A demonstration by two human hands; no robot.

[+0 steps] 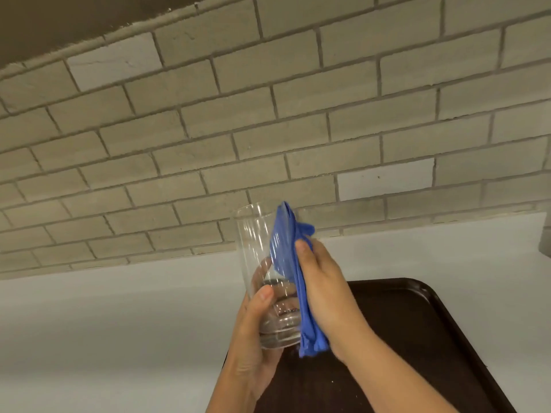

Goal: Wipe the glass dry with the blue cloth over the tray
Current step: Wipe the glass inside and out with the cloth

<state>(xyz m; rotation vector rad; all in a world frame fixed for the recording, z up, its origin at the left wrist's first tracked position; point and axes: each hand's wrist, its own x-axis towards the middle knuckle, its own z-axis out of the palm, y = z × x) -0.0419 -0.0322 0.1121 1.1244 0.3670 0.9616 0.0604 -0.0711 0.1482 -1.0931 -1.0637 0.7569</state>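
Note:
A tall clear glass (256,248) is held upright above the left end of a dark brown tray (417,323). My left hand (253,338) grips the glass around its thick base, thumb on the near side. My right hand (325,290) presses a folded blue cloth (286,257) flat against the glass's right side. The cloth runs from just above the rim down past the base, where its end hangs free.
The tray lies on a pale grey countertop (119,323) that meets a beige brick-tile wall (268,129). A grey object (547,234) shows at the right edge of the view. Small crumbs dot the tray's surface.

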